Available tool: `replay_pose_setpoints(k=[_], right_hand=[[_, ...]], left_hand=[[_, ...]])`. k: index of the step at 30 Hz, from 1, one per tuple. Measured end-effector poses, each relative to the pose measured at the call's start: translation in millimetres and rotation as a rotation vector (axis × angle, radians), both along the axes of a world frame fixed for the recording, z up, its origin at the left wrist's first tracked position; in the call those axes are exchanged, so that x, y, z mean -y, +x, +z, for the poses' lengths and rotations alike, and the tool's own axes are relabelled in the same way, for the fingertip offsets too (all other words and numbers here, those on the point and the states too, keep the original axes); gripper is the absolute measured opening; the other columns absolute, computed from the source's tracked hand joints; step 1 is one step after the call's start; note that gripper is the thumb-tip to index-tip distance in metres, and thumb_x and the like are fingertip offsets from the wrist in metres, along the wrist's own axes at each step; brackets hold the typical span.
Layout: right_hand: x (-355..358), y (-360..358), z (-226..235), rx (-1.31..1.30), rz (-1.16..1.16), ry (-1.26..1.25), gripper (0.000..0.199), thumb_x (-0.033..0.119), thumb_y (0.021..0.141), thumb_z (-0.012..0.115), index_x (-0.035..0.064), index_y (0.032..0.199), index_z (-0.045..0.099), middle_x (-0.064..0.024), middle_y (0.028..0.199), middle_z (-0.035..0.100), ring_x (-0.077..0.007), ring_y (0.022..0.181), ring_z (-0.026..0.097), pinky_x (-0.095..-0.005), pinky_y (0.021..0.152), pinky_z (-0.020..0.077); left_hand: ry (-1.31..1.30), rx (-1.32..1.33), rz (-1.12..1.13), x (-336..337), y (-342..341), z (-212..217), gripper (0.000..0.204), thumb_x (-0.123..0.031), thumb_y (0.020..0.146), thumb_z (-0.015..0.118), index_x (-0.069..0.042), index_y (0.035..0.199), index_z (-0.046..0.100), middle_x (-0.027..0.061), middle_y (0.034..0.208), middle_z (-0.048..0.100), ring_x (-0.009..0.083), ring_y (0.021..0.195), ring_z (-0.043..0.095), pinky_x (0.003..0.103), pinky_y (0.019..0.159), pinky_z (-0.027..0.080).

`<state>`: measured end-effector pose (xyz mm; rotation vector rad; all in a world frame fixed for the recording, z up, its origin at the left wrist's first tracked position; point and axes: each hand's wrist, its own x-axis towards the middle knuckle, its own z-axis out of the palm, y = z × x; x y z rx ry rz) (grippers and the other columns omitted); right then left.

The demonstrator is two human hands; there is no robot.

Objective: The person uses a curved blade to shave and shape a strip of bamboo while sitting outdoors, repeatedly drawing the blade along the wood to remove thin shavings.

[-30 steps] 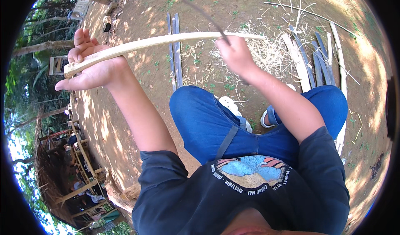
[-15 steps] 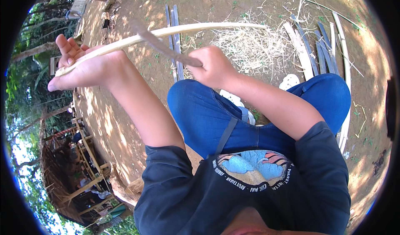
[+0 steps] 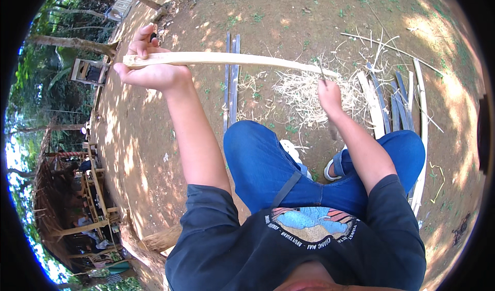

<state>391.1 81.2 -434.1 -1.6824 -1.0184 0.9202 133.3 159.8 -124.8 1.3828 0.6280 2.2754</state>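
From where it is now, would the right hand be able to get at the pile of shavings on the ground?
Probably yes: the right hand sits just above the shavings pile, nothing between them, though it grips a thin blade.

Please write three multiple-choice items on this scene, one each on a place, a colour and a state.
1. Where does the heap of shavings lie?
A. on the ground under the stick
B. on a table
C. in a basket
2. What colour are the trousers?
A. red
B. blue
C. white
3. How does the left hand stand to the pale stick?
A. apart from it
B. closed around its end
C. flat under its middle
Answers: 1 A, bare earth below; 2 B, blue cloth over both knees; 3 B, fingers wrap the end.
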Motion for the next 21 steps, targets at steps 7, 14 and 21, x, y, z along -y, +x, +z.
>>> replay_pose_setpoints(k=[7, 14, 21], right_hand=[[22, -115, 208, -0.132, 0.524, 0.501, 0.034, 0.021, 0.087, 0.052, 0.0000, 0.061, 0.054, -0.0127, 0.049, 0.049, -0.0205, 0.046, 0.048, -0.0405, 0.048, 0.0362], [22, -106, 138, -0.037, 0.495, 0.124, 0.039, 0.027, 0.092, 0.051, 0.0005, 0.067, 0.066, -0.0136, 0.057, 0.061, -0.0247, 0.051, 0.060, -0.0448, 0.056, 0.0472], [-8, -6, -1, 0.379, 0.181, 0.039, 0.042, 0.028, 0.092, 0.050, -0.0003, 0.063, 0.059, -0.0119, 0.056, 0.056, -0.0214, 0.053, 0.054, -0.0429, 0.057, 0.0442]], left_hand=[[0.005, -0.014, 0.071, 12, 17, 4, 0.057, -0.045, 0.100, 0.018, -0.007, 0.090, 0.058, 0.0172, 0.122, 0.059, 0.0252, 0.125, 0.044, 0.044, 0.110, 0.028], [0.036, -0.058, 0.155, 16, 17, 7, 0.065, -0.045, 0.099, 0.015, -0.001, 0.105, 0.063, 0.0170, 0.132, 0.055, 0.0258, 0.138, 0.036, 0.043, 0.121, 0.015], [0.111, -0.034, -0.111, 12, 19, 3, 0.057, -0.045, 0.098, 0.017, -0.009, 0.078, 0.057, 0.0241, 0.108, 0.067, 0.0307, 0.120, 0.056, 0.045, 0.121, 0.019]])
